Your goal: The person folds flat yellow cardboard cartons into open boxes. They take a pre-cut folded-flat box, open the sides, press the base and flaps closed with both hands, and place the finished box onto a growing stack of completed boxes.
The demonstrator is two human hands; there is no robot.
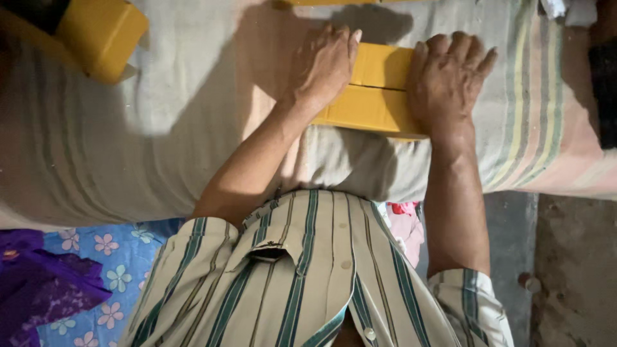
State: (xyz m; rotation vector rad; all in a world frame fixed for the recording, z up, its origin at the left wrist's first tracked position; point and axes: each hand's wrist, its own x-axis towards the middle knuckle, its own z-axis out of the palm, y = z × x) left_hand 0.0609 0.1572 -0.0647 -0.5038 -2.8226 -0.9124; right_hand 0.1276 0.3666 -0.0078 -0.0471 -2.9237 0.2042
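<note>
While lying flat on the cloth-covered surface [160, 128] under both palms, left hand [324, 64] and right hand [447, 80] apart, pressing the yellow cardboard box [379, 90]: probably light, stiff yet crushable, best gripped along the side edges.

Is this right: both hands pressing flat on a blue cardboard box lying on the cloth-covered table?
Not quite: the head view shows the cardboard box is yellow, not blue. Otherwise right: the left hand and right hand both press flat on it, on the cloth-covered table.
</note>
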